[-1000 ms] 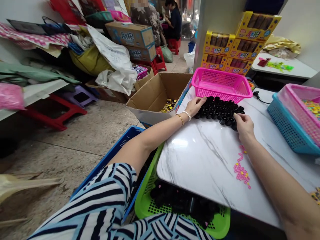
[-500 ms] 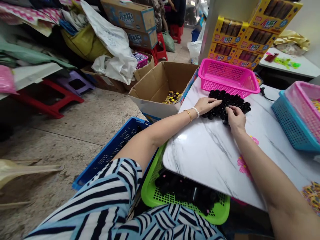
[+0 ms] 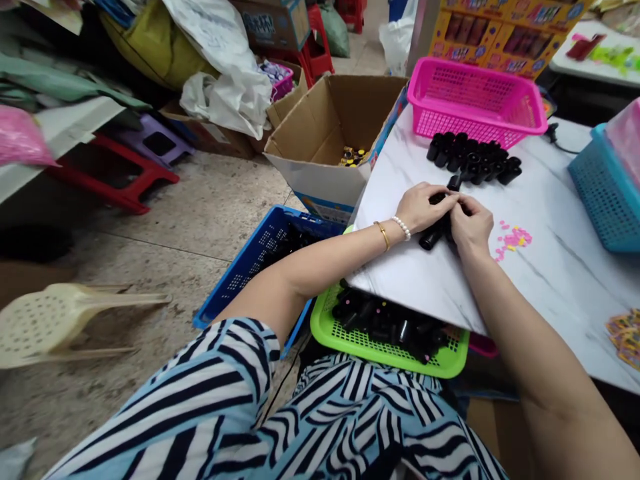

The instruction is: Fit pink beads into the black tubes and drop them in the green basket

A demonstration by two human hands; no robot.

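Note:
Above the white marbled table, my left hand and my right hand meet with their fingertips nearly together. Both are closed over a few small black tubes, which are partly hidden by the fingers. One tube lies tilted on the tabletop below my left hand, and another black tube shows just past my fingertips. Farther back, a cluster of black tubes stands in front of a pink basket. To the right of my right hand lie scattered pink and yellow pieces.
A green basket of black tubes sits under the table edge near my lap. A blue crate stands on the floor at left, beside an open cardboard box with yellow-black pieces. A teal basket is at right.
My hands have drawn nearer to me, away from the main cluster, with a few black tubes under them. The view has tilted down, and the pink pieces now show uncovered.

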